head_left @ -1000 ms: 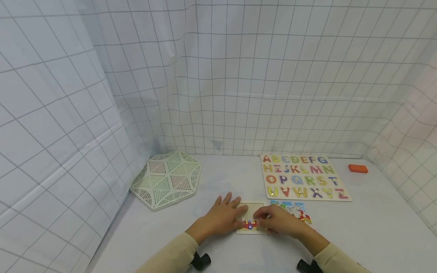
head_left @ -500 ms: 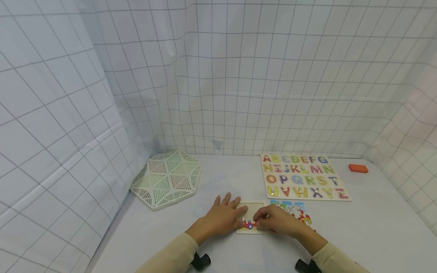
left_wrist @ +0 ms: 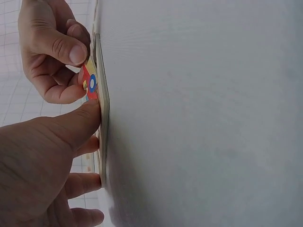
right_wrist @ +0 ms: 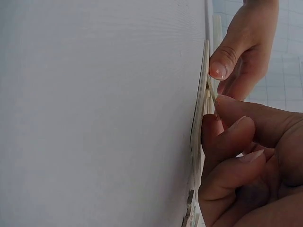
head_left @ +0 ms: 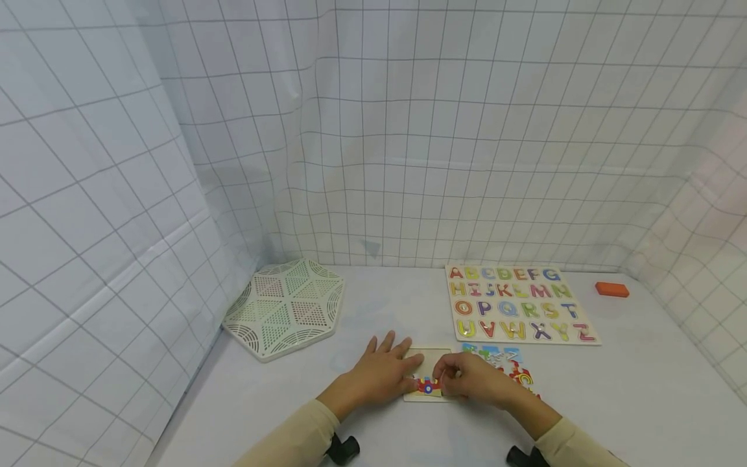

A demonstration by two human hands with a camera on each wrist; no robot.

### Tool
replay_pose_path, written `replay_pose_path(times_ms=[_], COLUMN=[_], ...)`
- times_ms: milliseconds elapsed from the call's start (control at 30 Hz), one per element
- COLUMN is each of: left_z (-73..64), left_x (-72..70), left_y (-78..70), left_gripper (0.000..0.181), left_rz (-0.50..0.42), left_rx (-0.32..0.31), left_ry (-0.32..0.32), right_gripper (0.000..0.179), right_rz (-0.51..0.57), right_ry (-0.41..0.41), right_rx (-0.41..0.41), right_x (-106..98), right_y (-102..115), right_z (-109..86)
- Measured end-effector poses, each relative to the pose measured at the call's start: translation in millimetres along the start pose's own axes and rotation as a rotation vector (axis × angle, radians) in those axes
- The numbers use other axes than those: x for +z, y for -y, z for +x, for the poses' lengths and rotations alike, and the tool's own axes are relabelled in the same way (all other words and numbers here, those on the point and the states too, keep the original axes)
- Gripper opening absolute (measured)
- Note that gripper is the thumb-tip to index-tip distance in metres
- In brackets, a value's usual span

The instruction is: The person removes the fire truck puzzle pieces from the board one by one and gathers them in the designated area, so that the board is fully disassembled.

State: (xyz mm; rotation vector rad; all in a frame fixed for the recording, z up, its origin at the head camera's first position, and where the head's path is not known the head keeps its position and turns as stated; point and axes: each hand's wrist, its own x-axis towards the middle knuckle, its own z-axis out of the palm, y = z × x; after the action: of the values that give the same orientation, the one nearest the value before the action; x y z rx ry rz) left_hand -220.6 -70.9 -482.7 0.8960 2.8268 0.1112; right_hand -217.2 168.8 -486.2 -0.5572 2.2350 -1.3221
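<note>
A small wooden puzzle tray (head_left: 430,358) lies on the white table, with a red, blue and yellow picture piece (head_left: 429,387) along its near side. My left hand (head_left: 379,371) rests on the tray's left part with fingers spread, its thumb (left_wrist: 87,116) on the end of the piece. From the other side my right hand (head_left: 475,377) pinches the piece between thumb and curled fingers. Seen from the right wrist, the piece (right_wrist: 212,97) tilts up from the tray at my right fingers. The right hand hides the tray's right edge.
Colourful puzzle pieces (head_left: 509,360) lie just right of the tray, partly behind my right hand. Behind them is an alphabet board (head_left: 521,314). An orange block (head_left: 612,288) sits at the back right, and a perforated hexagonal board (head_left: 286,305) at the left.
My right fingers have shifted slightly on the piece, and more of its right end shows now. The left hand stays in place.
</note>
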Motion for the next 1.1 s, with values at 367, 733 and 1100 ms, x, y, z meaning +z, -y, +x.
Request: replay_pose_path(times_ms=[367, 733, 1100], left_z=[-0.6, -1.8, -3.4], left_x=[0.3, 1.1, 1.1], left_y=[0.4, 1.1, 3.6], left_gripper=[0.054, 0.054, 0.054], left_rz=[-0.007, 0.006, -0.011], left_rx=[-0.002, 0.005, 0.035], left_ry=[-0.001, -0.01, -0.028], right_gripper=[0.018, 0.017, 0.024], right_rz=[-0.089, -0.141, -0.068], right_ry=[-0.024, -0.039, -0.135], right_rx=[0.018, -0.01, 0.062], right_x=[1, -7, -61], right_y=[0, -4, -24], right_z=[-0.8, -9.3, -50.3])
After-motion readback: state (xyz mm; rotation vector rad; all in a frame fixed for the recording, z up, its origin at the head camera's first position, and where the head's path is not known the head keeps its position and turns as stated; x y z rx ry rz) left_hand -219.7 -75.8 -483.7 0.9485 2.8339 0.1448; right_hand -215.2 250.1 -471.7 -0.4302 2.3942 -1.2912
